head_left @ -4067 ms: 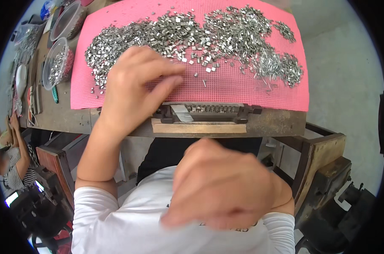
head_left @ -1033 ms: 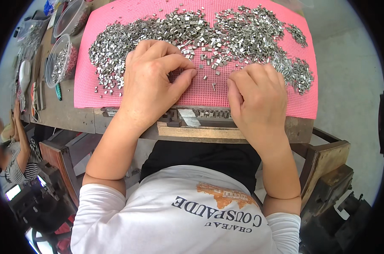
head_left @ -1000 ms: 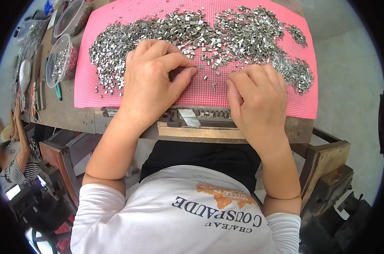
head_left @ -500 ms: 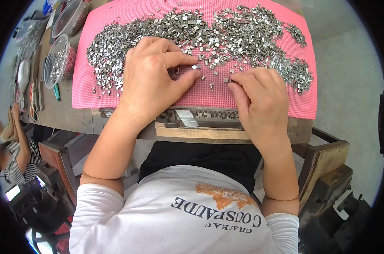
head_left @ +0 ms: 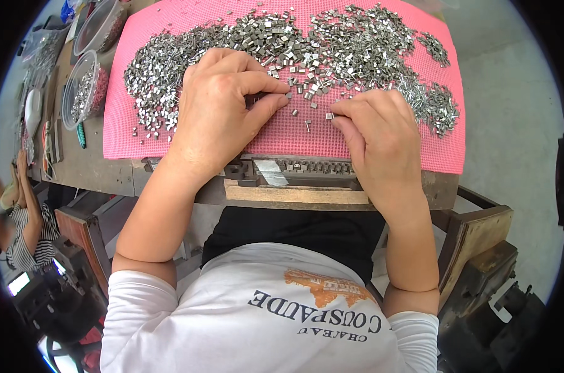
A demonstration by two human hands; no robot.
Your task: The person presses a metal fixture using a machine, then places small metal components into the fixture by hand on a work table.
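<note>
Small silver metal pieces (head_left: 272, 36) lie heaped across a pink mesh mat (head_left: 282, 138). Over the left part of the mat, my left hand (head_left: 217, 102) has thumb and forefinger pinched together around a small metal piece (head_left: 288, 95) showing at their tips. My right hand (head_left: 384, 127) is also closed in a pinch, and a small shiny metal block (head_left: 330, 116) sticks out at its fingertips. Between the hands, a few loose pieces lie on the mat, one of them a thin pin-like piece (head_left: 307, 126). My curled fingers hide what lies beneath both palms.
A dark notched metal strip (head_left: 316, 166) runs along the table's front edge, with silver tape (head_left: 271, 173) and a wooden bar (head_left: 294, 194). Two clear tubs (head_left: 68, 102) stand at the left, beside a green-handled tool (head_left: 81, 135). Another person (head_left: 30, 230) sits far left.
My right hand has shifted slightly left and up, and the metal block now shows clearly at its fingertips. The left thumb and forefinger have drawn closer together.
</note>
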